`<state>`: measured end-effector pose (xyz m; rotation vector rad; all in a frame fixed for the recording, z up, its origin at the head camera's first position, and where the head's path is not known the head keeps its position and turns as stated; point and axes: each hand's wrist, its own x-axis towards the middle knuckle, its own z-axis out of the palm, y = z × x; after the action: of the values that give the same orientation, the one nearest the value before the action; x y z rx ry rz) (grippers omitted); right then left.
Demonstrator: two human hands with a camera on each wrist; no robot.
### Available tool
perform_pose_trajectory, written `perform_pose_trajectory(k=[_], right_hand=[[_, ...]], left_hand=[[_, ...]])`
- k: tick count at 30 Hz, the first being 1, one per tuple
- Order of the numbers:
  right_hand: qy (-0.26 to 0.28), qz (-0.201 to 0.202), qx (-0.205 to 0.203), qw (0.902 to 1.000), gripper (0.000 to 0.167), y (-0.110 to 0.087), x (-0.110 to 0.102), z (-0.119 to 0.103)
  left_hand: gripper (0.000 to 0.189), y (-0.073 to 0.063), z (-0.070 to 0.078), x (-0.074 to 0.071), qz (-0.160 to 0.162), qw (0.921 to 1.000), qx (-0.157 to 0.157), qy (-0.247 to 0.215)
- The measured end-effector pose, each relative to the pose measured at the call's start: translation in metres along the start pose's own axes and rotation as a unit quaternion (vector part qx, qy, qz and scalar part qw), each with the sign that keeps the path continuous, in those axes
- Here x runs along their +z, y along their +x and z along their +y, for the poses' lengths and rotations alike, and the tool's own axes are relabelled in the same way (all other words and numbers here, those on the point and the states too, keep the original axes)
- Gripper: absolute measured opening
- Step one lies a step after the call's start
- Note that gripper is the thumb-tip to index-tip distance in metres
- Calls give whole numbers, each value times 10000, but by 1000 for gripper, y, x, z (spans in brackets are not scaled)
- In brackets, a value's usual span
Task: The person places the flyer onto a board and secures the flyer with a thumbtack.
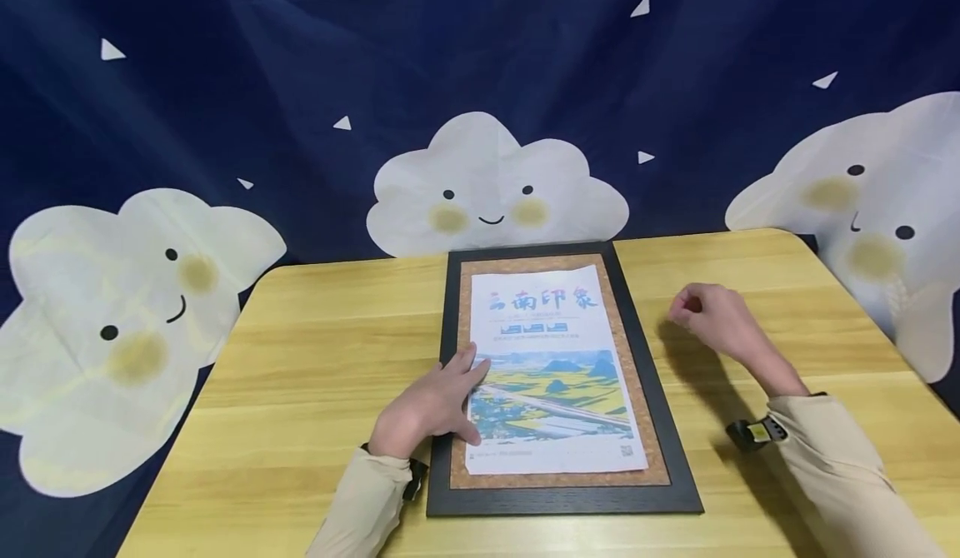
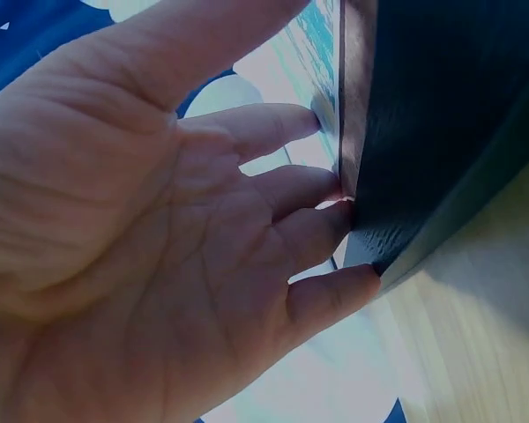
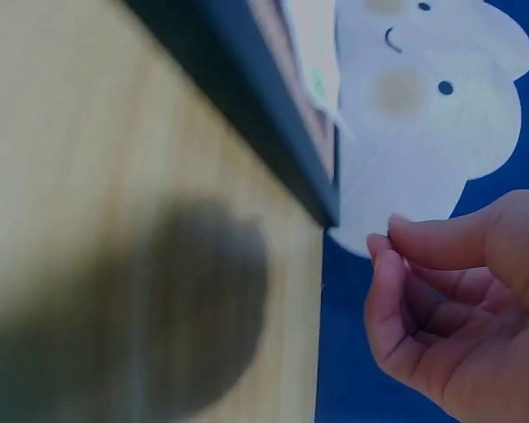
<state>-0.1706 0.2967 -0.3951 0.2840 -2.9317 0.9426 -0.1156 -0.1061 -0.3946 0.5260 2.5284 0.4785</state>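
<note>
**Wooden table (image 1: 330, 350), cloud-print curtain (image 1: 300, 58) at twelve o'clock**

Poster (image 1: 555, 366) on framed corkboard (image 1: 562, 480), long axis twelve-to-six: at two o'clock from nearer left hand (image 1: 435, 401), spread at its nine-o'clock edge; at eight from right hand (image 1: 716, 318), pinched, contents unclear.

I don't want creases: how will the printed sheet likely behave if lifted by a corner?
The printed sheet is probably floppy and light, as it looks thin and its top edge waves. It may slide or buckle if pushed, since nothing visible fastens it; the left hand at its left edge might steady it.
</note>
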Motion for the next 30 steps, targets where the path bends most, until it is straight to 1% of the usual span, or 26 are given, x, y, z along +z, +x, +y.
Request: perform_pose_trajectory(k=[2, 4, 8, 12, 15, 18, 23, 26, 30], right_hand=[[137, 126, -33, 9998, 5, 8, 0, -9], [306, 167, -43, 9994, 5, 16, 1, -18], [644, 99, -16, 9979, 6, 33, 5, -35], [1097, -171, 159, 9937, 9, 48, 13, -51], [1486, -486, 406, 9869, 11, 61, 21, -60], [1716, -714, 654, 9804, 13, 72, 29, -69], [1695, -950, 924, 9766, 17, 86, 43, -81], [1699, -980, 934, 9761, 17, 91, 50, -86], [1617, -937, 862, 9786, 14, 97, 59, -92]], left_hand=[[102, 0, 1, 0, -15, 10000, -6, 12], [102, 0, 1, 0, -14, 10000, -7, 21], [103, 2, 3, 0, 20, 9999, -67, 128], [104, 3, 6, 1, 38, 9996, -104, 269], [104, 3, 7, 1, 50, 9995, -90, 303], [103, 4, 9, 1, 58, 9995, -131, 299], [104, 6, 13, 1, 70, 9993, -267, 255], [105, 7, 14, 1, 43, 9991, -345, 253], [105, 7, 14, 2, 16, 9988, -403, 291]])
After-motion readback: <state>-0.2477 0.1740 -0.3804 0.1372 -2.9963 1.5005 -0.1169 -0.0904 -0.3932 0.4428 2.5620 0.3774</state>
